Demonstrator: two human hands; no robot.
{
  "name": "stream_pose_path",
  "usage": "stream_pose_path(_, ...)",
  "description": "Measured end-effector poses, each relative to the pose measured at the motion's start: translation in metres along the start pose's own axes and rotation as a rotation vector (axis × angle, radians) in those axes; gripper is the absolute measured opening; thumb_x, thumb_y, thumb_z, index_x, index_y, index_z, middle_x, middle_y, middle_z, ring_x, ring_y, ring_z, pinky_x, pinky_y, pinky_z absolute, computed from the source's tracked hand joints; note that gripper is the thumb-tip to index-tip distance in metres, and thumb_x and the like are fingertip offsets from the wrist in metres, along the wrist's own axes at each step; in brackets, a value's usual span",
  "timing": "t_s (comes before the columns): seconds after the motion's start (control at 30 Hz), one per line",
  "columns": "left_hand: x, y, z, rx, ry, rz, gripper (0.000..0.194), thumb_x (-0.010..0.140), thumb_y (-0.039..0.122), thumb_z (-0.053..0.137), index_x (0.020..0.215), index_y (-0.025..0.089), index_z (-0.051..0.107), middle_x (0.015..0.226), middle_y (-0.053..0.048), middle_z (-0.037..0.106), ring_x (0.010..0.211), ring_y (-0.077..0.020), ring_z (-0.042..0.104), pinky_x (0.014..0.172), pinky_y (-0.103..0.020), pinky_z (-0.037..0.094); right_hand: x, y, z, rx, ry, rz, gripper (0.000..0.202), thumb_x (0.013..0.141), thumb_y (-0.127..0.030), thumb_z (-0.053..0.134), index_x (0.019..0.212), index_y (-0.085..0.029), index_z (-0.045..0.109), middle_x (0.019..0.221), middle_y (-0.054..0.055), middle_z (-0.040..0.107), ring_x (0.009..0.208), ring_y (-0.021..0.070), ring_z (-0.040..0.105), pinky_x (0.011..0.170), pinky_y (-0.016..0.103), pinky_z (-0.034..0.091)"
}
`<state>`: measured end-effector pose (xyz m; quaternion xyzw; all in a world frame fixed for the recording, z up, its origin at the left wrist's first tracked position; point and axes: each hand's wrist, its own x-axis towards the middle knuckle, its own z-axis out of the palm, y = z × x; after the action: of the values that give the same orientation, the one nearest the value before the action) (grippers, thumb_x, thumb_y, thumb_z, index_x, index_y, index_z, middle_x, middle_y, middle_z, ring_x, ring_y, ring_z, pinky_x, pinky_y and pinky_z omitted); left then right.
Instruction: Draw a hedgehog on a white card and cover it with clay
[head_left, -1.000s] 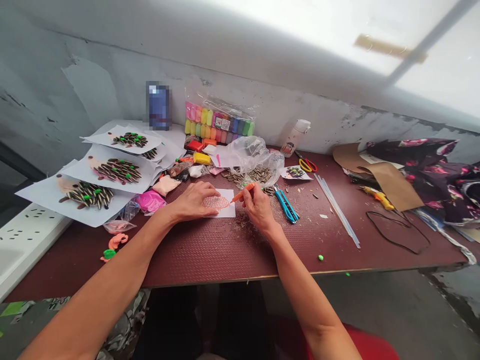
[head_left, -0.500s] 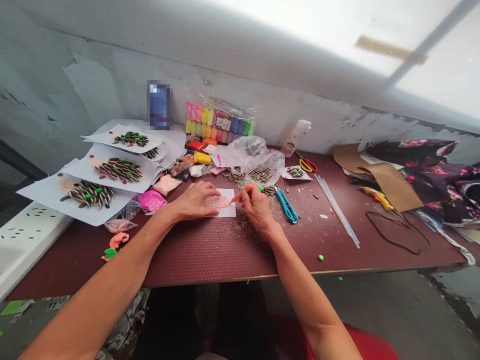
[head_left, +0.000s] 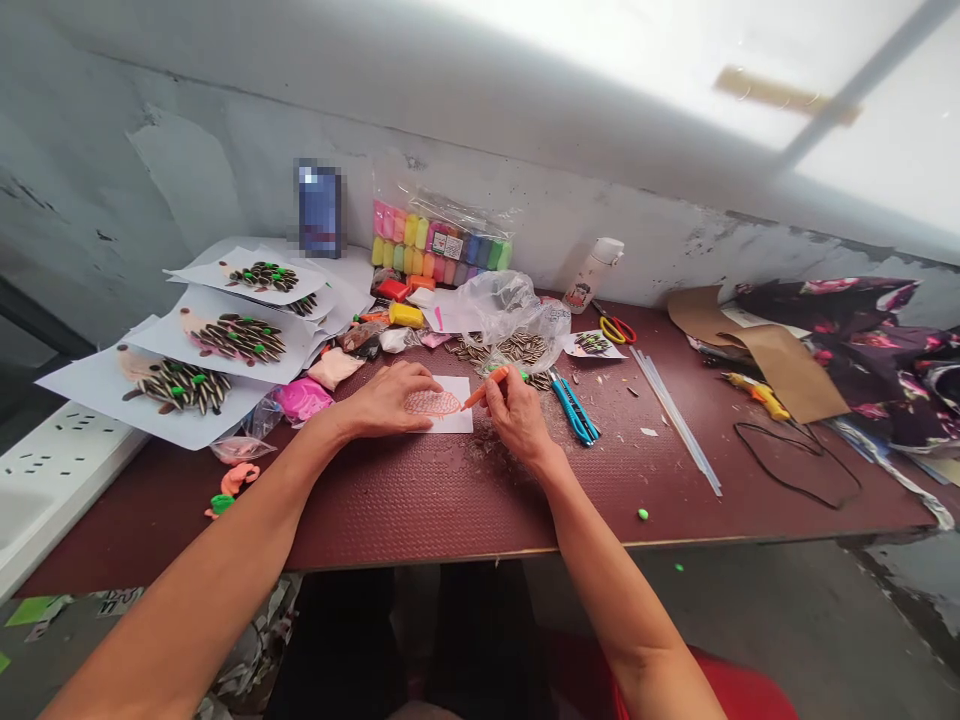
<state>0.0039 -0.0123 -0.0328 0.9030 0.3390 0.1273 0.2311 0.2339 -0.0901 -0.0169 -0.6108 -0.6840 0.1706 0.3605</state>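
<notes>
A small white card [head_left: 456,420] lies on the dark red table and bears an orange oval drawing filled with small marks. My left hand [head_left: 391,402] rests over the card's left side, fingers apart, with fingertips and thumb touching the paper. An orange pen [head_left: 484,388] is pinched in my right hand [head_left: 514,412]; its tip is at or just above the right end of the drawing. Behind the hands, striped seeds [head_left: 517,348] lie in a pile beside a clear plastic bag [head_left: 499,300].
Papers with seed hedgehogs [head_left: 236,338] are stacked at the left, near a power strip [head_left: 56,460]. Coloured clay packs [head_left: 439,245] and a white bottle [head_left: 592,275] stand at the back. A blue cutter [head_left: 574,408], clear sticks [head_left: 679,425] and a yellow glue gun [head_left: 766,398] lie rightward.
The pen and my right hand have shifted very slightly, and the pen tip sits a little further right. My left hand stays on the card.
</notes>
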Motion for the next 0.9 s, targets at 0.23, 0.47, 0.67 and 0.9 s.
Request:
stream_pose_path(0.23, -0.001, -0.003, -0.003, -0.007, -0.028, 0.024, 0.05, 0.076, 0.043, 0.07, 0.123, 0.026, 0.07, 0.129, -0.007, 0.064, 0.119, -0.0311, 0.056, 0.103, -0.042, 0.041, -0.005, -0.01, 0.006, 0.163, -0.086, -0.033, 0.017, 0.1, -0.037, 0.039, 0.089, -0.024, 0.043, 0.074, 0.0, 0.068, 0.061, 0.0139, 0.061, 0.064, 0.026, 0.046)
stream_pose_path(0.47, -0.001, -0.002, -0.004, -0.014, -0.032, 0.044, 0.05, 0.076, 0.043, 0.069, 0.123, 0.026, 0.07, 0.128, -0.007, 0.064, 0.117, -0.0302, 0.056, 0.102, -0.041, 0.042, -0.008, -0.011, 0.011, 0.183, -0.134, -0.09, 0.02, 0.101, -0.039, 0.04, 0.09, -0.024, 0.046, 0.08, 0.001, 0.069, 0.063, 0.0129, 0.062, 0.064, 0.025, 0.046)
stream_pose_path(0.67, -0.002, -0.001, -0.004, -0.015, -0.036, 0.038, 0.05, 0.076, 0.041, 0.068, 0.122, 0.024, 0.07, 0.127, -0.007, 0.063, 0.117, -0.0292, 0.056, 0.102, -0.039, 0.042, -0.007, -0.009, 0.013, 0.16, -0.128, -0.149, 0.019, 0.102, -0.037, 0.04, 0.093, -0.022, 0.048, 0.081, 0.002, 0.07, 0.063, 0.0124, 0.063, 0.064, 0.024, 0.045)
stream_pose_path(0.9, -0.002, 0.001, -0.006, -0.009, -0.061, 0.042, 0.051, 0.078, 0.046, 0.066, 0.124, 0.024, 0.068, 0.13, -0.007, 0.062, 0.119, -0.0297, 0.055, 0.104, -0.04, 0.041, -0.007, -0.008, 0.015, 0.176, -0.114, -0.154, 0.018, 0.102, -0.037, 0.041, 0.092, -0.023, 0.047, 0.079, 0.001, 0.07, 0.062, 0.0131, 0.062, 0.063, 0.025, 0.044)
